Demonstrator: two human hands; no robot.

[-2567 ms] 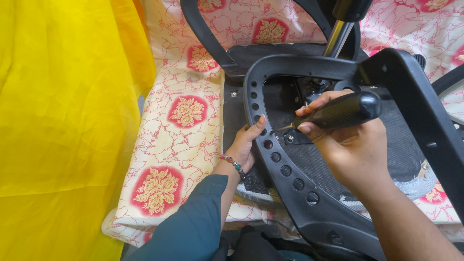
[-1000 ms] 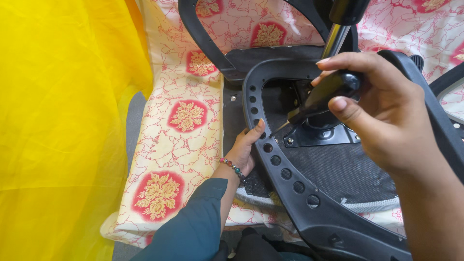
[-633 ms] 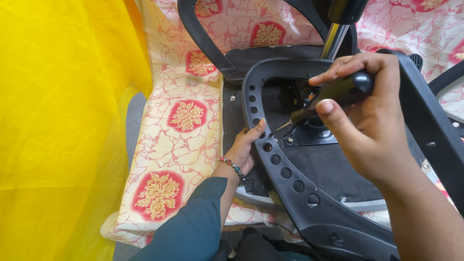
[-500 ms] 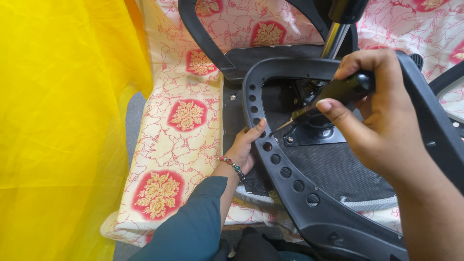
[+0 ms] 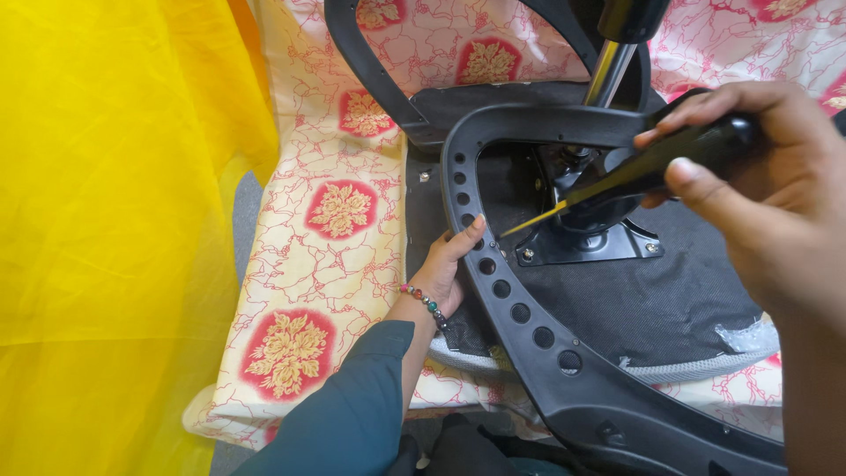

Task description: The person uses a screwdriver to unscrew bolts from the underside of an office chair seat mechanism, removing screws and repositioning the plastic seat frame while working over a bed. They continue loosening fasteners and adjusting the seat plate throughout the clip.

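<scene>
- Since the earlier frames the right hand [image 5: 767, 203] has lifted up and to the right, and the screwdriver [image 5: 656, 167] now hangs above the chair's underside with its tip clear of the screw area.
- Right-hand fingers are clamped round the screwdriver's black handle; its thin shaft points down-left toward the metal mounting plate [image 5: 589, 247].
- That plate is black, bolted to the dark fabric seat bottom [image 5: 634, 300], with the shiny gas-lift column [image 5: 608, 70] rising from it.
- The left hand [image 5: 449, 264] lies flat against the black armrest frame [image 5: 520, 308], a curved plastic piece with a row of round holes; fingers are together, thumb on the frame's edge.
- A beaded bracelet [image 5: 423, 302] sits on the left wrist above a teal sleeve [image 5: 352, 414].
- The chair rests on a floral sheet [image 5: 326, 229]; yellow cloth [image 5: 106, 229] fills the left.
- The left hand has stayed put.
</scene>
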